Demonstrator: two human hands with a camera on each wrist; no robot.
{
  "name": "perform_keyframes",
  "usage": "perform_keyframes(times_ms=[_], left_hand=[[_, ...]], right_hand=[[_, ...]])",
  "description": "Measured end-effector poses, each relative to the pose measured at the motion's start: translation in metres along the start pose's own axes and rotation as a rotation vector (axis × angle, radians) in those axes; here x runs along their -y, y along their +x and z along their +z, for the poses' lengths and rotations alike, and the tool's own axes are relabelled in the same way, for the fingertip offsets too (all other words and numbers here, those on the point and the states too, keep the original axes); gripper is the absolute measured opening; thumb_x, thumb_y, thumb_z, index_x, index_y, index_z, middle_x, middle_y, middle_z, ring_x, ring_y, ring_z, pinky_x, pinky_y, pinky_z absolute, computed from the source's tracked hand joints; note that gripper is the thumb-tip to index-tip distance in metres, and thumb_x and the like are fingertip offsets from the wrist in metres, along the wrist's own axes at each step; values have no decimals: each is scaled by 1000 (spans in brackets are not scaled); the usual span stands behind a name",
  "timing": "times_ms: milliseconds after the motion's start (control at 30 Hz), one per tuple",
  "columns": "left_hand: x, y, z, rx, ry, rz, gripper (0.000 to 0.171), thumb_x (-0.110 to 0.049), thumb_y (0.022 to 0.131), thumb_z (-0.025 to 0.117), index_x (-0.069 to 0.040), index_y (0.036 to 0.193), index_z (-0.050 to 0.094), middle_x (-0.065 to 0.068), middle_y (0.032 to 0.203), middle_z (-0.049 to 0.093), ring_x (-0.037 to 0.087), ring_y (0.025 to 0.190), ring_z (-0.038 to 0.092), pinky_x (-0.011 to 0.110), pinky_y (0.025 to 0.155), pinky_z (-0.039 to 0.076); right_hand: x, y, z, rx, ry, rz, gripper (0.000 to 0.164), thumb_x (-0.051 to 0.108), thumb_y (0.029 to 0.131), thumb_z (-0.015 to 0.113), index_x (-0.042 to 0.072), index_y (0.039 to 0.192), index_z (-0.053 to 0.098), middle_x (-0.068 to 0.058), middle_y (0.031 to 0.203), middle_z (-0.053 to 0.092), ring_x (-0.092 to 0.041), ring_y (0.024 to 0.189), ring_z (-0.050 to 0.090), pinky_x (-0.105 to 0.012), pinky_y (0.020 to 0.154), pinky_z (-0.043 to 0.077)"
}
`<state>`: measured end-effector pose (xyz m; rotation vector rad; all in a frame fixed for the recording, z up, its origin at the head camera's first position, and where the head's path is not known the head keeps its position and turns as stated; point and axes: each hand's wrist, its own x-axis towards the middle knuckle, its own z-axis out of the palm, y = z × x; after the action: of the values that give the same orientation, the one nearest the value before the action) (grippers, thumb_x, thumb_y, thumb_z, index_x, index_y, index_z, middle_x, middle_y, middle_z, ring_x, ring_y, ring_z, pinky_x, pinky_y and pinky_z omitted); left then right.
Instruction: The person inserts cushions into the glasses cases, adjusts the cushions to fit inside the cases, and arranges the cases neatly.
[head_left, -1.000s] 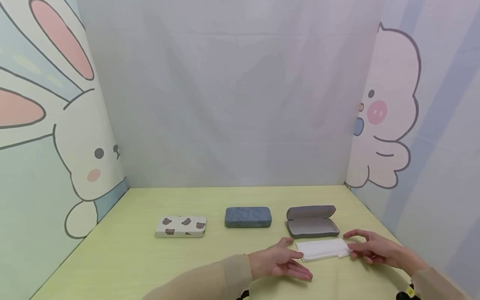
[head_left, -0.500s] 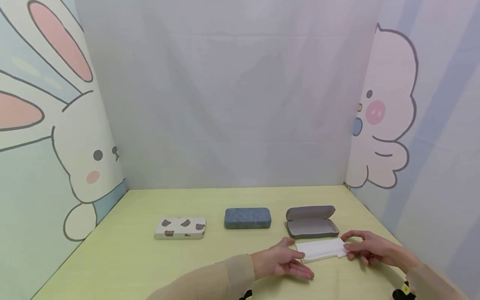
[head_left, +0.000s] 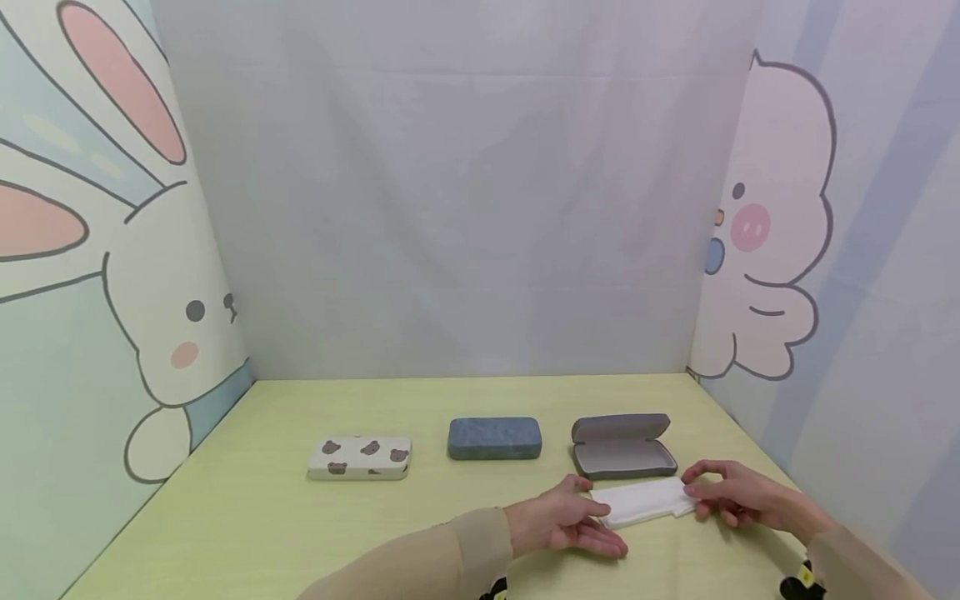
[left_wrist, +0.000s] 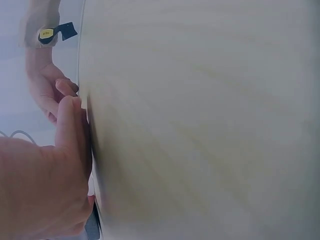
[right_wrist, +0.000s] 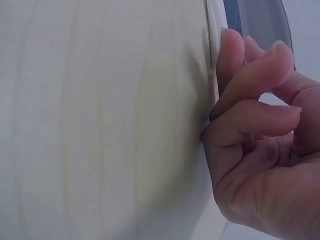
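A folded white cloth (head_left: 643, 500) lies flat on the table in front of an open grey glasses case (head_left: 626, 457), at the right of the head view. My left hand (head_left: 566, 518) rests at the cloth's left end, thumb on its edge, other fingers extended. At the opposite end my right hand (head_left: 746, 496) pinches the cloth's edge between thumb and index finger. In the right wrist view the right hand's other fingers (right_wrist: 250, 120) are curled. The left wrist view shows the left hand (left_wrist: 45, 185) low against the tabletop; the cloth is mostly hidden there.
Left of the grey case stands a closed blue case (head_left: 495, 438). Farther left is a white case (head_left: 360, 458) with brown bear prints. The yellow-green table (head_left: 225, 533) ends at a grey backdrop (head_left: 465, 208), with cartoon-printed curtains at both sides.
My right hand has moved slightly left, onto the right end of the cloth. The left hand has barely moved. The cases stay put.
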<state>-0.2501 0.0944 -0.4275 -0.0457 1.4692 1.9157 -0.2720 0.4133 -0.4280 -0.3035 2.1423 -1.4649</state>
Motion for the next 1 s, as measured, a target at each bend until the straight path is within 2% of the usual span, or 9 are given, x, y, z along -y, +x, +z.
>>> perform_keyframes(times_ms=[300, 533, 767, 1000], left_hand=[[-1, 3, 1, -6, 23, 15, 37, -2, 95, 56, -6, 120, 29, 42, 90, 64, 53, 98, 63, 56, 87, 55], [-1, 4, 4, -52, 22, 39, 25, 3, 94, 53, -3, 108, 33, 41, 86, 65, 53, 94, 64, 56, 83, 56], [-3, 9, 3, -78, 98, 7, 6, 5, 94, 51, 2, 92, 46, 37, 88, 68, 49, 93, 66, 52, 82, 57], [-1, 16, 7, -123, 136, 37, 7, 10, 92, 50, 8, 87, 54, 38, 87, 67, 48, 90, 67, 49, 77, 59]], right_hand=[[2, 5, 7, -28, -10, -10, 29, 21, 98, 55, -2, 114, 48, 4, 67, 66, 1, 43, 47, -13, 39, 39], [-1, 6, 10, -69, -61, -22, 28, 19, 96, 58, -5, 107, 48, 4, 64, 65, -1, 42, 49, -14, 39, 38], [-2, 7, 12, -101, -100, -26, 28, 19, 94, 60, -7, 101, 51, 3, 64, 64, -2, 43, 51, -15, 40, 40], [1, 4, 13, -89, -98, -17, 23, 18, 94, 61, -4, 99, 54, 2, 67, 66, -3, 45, 53, -15, 42, 42]])
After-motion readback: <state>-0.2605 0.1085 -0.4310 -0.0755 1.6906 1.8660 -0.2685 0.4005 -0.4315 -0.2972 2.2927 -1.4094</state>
